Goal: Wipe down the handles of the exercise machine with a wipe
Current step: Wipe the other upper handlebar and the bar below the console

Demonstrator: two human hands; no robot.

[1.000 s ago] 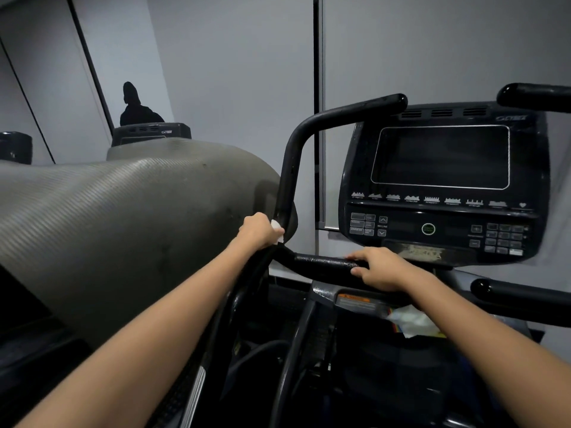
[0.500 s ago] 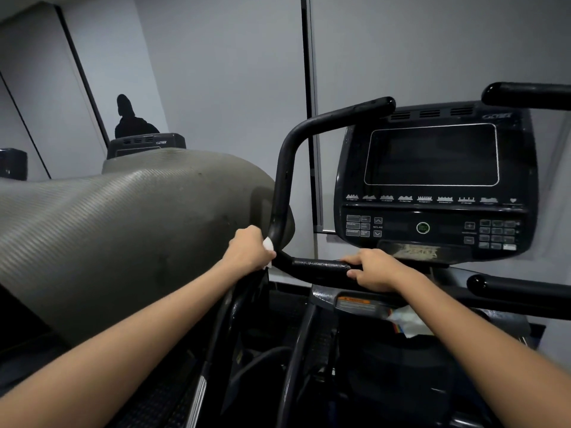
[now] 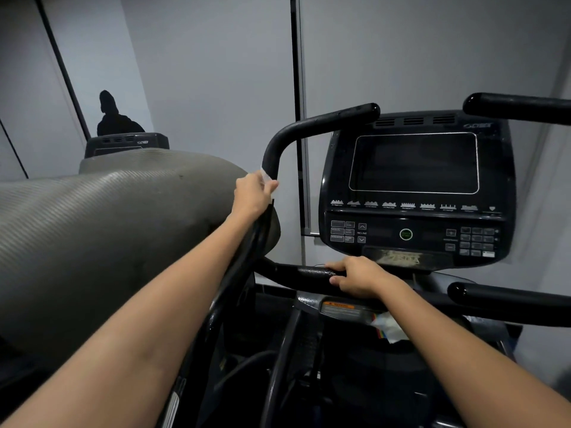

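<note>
The wipe (image 3: 266,177) sat pinched in the left hand (image 3: 251,193), pressed against the upright stretch of the left curved handle (image 3: 309,125) just below its bend, in the head view, the only one given. The right hand (image 3: 360,278) was curled round the lower crossbar (image 3: 296,273) beneath the console (image 3: 414,186), steadying rather than cleaning, since no wipe showed under it. Judged from this, the work was partway: the wipe lay low on the left handle, with the bend and the top reach above it apparently yet to be covered. The upper right handle (image 3: 519,108) and lower right handle (image 3: 506,296) stood untouched, well apart from either hand, so most of the job seemed left.
</note>
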